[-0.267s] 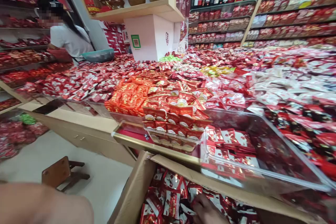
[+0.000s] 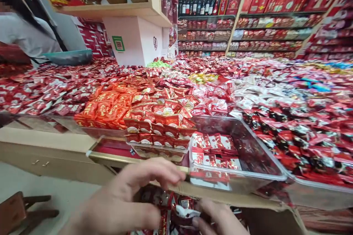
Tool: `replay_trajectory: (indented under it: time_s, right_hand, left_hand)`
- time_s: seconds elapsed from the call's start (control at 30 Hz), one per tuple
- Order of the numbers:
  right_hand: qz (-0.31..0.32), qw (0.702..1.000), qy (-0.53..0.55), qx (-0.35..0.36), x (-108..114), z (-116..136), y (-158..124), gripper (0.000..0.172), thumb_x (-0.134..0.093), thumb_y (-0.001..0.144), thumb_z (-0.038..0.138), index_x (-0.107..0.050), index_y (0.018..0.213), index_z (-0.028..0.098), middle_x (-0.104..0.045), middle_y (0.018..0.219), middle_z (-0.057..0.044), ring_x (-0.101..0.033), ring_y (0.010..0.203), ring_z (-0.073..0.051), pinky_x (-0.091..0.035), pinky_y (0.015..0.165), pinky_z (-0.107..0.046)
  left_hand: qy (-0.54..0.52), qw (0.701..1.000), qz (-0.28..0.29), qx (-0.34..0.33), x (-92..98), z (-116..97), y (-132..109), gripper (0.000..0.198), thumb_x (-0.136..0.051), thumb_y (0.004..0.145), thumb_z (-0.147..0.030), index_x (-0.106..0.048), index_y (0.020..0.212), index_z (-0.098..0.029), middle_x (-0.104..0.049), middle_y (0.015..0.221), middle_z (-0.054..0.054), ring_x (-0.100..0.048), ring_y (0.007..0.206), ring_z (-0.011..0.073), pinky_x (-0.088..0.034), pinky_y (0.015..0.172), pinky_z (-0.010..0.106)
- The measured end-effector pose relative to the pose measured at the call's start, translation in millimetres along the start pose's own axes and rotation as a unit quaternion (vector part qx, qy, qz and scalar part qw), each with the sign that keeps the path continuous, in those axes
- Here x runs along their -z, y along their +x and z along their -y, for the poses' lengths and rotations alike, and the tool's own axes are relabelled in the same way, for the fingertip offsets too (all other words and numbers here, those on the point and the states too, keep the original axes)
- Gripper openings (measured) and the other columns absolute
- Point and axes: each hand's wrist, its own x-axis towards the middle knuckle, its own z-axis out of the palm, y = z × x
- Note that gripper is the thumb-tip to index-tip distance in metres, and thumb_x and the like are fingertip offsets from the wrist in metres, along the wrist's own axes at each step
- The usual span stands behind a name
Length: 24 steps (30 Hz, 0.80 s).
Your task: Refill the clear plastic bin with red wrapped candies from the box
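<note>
My left hand (image 2: 132, 194) hovers over the cardboard box (image 2: 278, 209), thumb and curved fingers apart, holding nothing. Inside the box, my right hand (image 2: 219, 218) has its thumb and fingers closed on a red and white snack packet (image 2: 186, 212). More packets of that kind lie loose below, partly hidden by both hands. Just behind the box stands a clear plastic bin (image 2: 261, 158), where upright rows of red and white packets (image 2: 215, 150) fill the left part.
Durian-labelled packets (image 2: 162, 130) stand in rows beside the bin, with orange packets (image 2: 107, 106) farther left. Heaps of wrapped sweets cover the counter behind. A wooden stool (image 2: 13, 209) is at lower left. Another person (image 2: 30, 33) stands at far left by a teal basin (image 2: 68, 57).
The view has swung to the right. My left hand has come in from the lower left to above the box. My right hand remains in the box, now at a packet.
</note>
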Motion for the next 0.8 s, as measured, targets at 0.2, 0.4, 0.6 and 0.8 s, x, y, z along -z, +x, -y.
replay_trajectory:
  time_s: [0.2,0.4,0.6,0.8]
  right_hand:
    - [-0.101,0.951,0.291,0.014,45,37,-9,0.037,-0.051,0.078,0.054,-0.057,0.073,0.017,-0.053,0.065,0.0,-0.044,0.06,-0.012,-0.036,0.056,-0.022]
    - [-0.124,0.891,0.438,0.017,60,51,-2,0.032,-0.057,0.077,0.049,-0.06,0.076,0.017,-0.059,0.061,0.0,-0.052,0.057,-0.012,-0.039,0.056,-0.023]
    - [-0.185,0.898,0.398,0.036,77,55,-2,0.024,-0.055,0.081,0.041,-0.059,0.076,0.018,-0.061,0.06,0.0,-0.058,0.058,-0.012,-0.047,0.058,-0.022]
    - [-0.375,0.898,-0.026,0.231,109,47,3,0.008,-0.054,0.083,0.018,-0.061,0.085,0.02,-0.064,0.069,0.0,-0.058,0.057,-0.01,-0.046,0.053,-0.019]
  left_hand:
    - [-0.024,0.995,0.019,0.092,-37.3,1,40,0.037,-0.066,0.073,-0.033,-0.06,0.109,-0.023,-0.065,0.089,0.002,-0.058,0.078,0.0132,-0.046,0.069,0.022]
    - [-0.118,0.988,-0.034,0.094,-40.7,-6,57,0.037,-0.065,0.073,-0.04,-0.061,0.097,-0.014,-0.063,0.069,0.0,-0.054,0.058,0.0082,-0.044,0.056,0.019]
    - [-0.174,0.982,-0.051,0.044,-41.9,-11,75,0.033,-0.071,0.067,-0.035,-0.047,0.081,-0.017,-0.059,0.059,-0.005,-0.054,0.049,0.0074,-0.048,0.049,0.02]
    - [-0.119,0.982,-0.134,-0.056,-49.3,-19,96,0.03,-0.067,0.072,-0.031,-0.045,0.087,-0.018,-0.064,0.078,0.001,-0.061,0.068,0.0099,-0.05,0.061,0.021]
